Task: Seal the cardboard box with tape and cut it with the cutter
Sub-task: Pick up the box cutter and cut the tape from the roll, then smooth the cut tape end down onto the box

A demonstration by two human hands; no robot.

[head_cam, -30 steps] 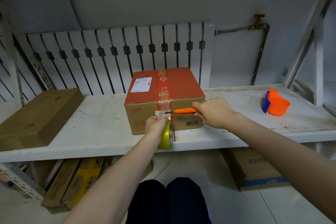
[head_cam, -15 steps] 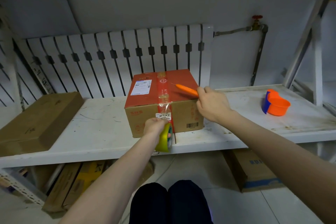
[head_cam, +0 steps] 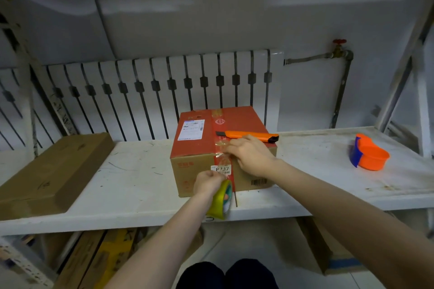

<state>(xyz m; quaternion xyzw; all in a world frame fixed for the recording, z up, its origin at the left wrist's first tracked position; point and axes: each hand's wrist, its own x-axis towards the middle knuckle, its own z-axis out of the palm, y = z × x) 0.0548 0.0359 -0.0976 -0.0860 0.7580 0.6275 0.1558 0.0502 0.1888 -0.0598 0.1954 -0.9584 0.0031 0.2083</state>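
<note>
A cardboard box (head_cam: 195, 145) with a red top stands on the white shelf (head_cam: 131, 178), with clear tape running down its middle seam and over the front face. The orange cutter (head_cam: 249, 135) lies on the box top, with no hand on it. My right hand (head_cam: 252, 158) presses flat on the tape at the box's front top edge. My left hand (head_cam: 207, 183) is below it, in front of the box, gripping the yellow-green tape roll (head_cam: 222, 199) at the shelf's front edge.
A flat brown carton (head_cam: 54, 173) lies at the left of the shelf. An orange and blue tape dispenser (head_cam: 368, 155) sits at the right. A radiator (head_cam: 152, 91) and pipe stand behind. More cartons lie under the shelf.
My right hand lifted the cutter from the box's front face, laid it on the box top and let go. It now presses the tape. The left hand kept hold of the roll.
</note>
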